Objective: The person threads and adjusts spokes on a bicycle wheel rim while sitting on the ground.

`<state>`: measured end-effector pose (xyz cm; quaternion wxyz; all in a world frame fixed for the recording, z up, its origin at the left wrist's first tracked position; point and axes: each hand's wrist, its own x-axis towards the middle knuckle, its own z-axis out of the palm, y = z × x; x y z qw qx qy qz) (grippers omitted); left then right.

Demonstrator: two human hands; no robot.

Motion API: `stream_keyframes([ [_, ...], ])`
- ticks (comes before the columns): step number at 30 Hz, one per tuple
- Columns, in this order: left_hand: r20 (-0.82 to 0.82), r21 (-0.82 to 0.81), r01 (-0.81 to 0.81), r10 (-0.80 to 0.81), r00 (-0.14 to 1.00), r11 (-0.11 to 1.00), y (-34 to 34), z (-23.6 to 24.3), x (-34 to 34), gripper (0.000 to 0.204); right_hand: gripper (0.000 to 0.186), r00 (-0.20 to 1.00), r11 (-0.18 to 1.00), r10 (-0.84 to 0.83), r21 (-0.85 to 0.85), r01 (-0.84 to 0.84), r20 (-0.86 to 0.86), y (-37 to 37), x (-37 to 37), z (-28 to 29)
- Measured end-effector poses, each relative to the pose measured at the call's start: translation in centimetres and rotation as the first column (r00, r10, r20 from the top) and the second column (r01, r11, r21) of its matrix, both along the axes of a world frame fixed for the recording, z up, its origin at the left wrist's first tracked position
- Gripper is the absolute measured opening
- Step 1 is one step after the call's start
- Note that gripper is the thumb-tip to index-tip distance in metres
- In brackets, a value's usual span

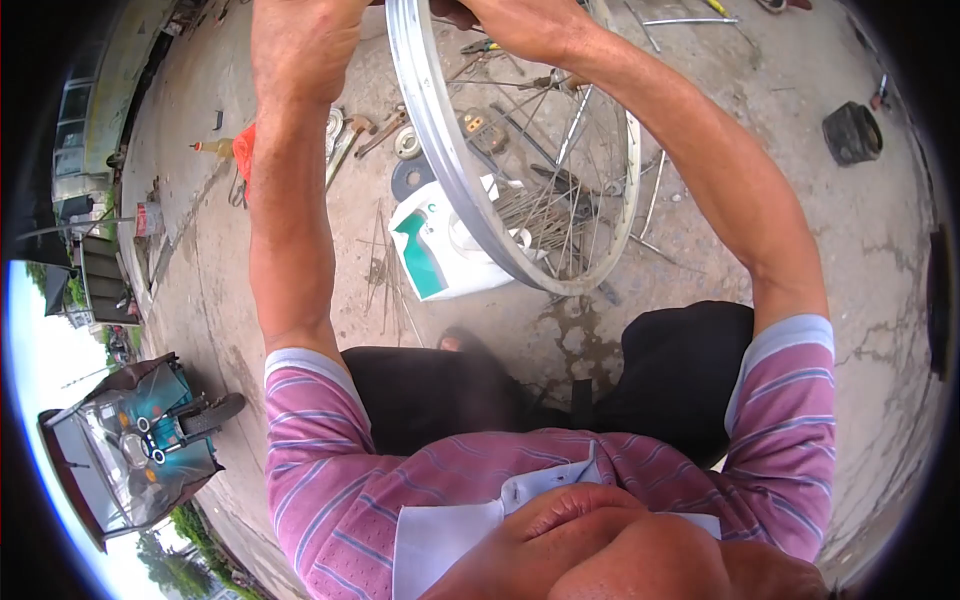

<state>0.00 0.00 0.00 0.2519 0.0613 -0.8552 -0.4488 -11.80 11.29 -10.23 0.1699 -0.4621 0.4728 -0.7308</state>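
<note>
A silver spoked wheel rim (450, 140) stands tilted in front of me, its upper end cut off by the top edge. My left hand (308, 45) is at the rim's left side, with most of its fingers outside the picture. On the other side, my right hand (525, 25) reaches in to the rim. Both hands appear closed on it, though the fingertips are partly hidden. Thin metal spokes (570, 215) show through the rim's opening, some loose on the ground. A white and green plastic bag (425, 255) lies behind the rim's lower left.
Pliers (482, 46), a hammer (355, 128), a dark round ring (408, 180) and metal rods lie on the concrete ground. A black bucket-like container (850, 134) is at the right. A covered three-wheeled vehicle (150, 440) stands at the left.
</note>
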Motion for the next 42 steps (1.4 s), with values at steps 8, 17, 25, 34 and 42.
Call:
stream_keyframes([
  [8, 0.011, 0.059, 0.075, -0.076, 0.997, 0.995, -1.1, 1.0, -1.4, 0.023, 0.026, 0.97, 0.997, -0.067, 0.047, 0.057, 0.233, 1.0, 0.7, 1.2],
  [17, 0.002, -0.155, 0.036, -0.037, 0.999, 0.987, -1.3, 1.3, -1.4, 0.026, 0.02, 0.974, 0.971, -0.217, 0.112, 0.209, 0.067, 1.0, 0.2, 0.2],
  [25, 0.001, -0.081, 0.052, -0.052, 0.999, 0.995, -1.8, 1.0, -1.5, 0.025, 0.02, 0.972, 0.968, -0.229, 0.116, 0.221, 0.058, 0.5, 0.3, 0.5],
  [34, -0.05, -0.082, 0.084, -0.088, 0.995, 0.993, -2.1, 0.6, -1.4, 0.025, 0.024, 0.969, 0.962, -0.245, 0.131, 0.241, 0.015, 0.7, 0.9, 0.9],
  [42, -0.048, -0.048, 0.092, -0.094, 0.994, 0.995, -2.3, 0.4, -1.5, 0.023, 0.025, 0.964, 0.944, -0.264, 0.193, 0.266, -0.04, 0.7, 1.0, 1.2],
])
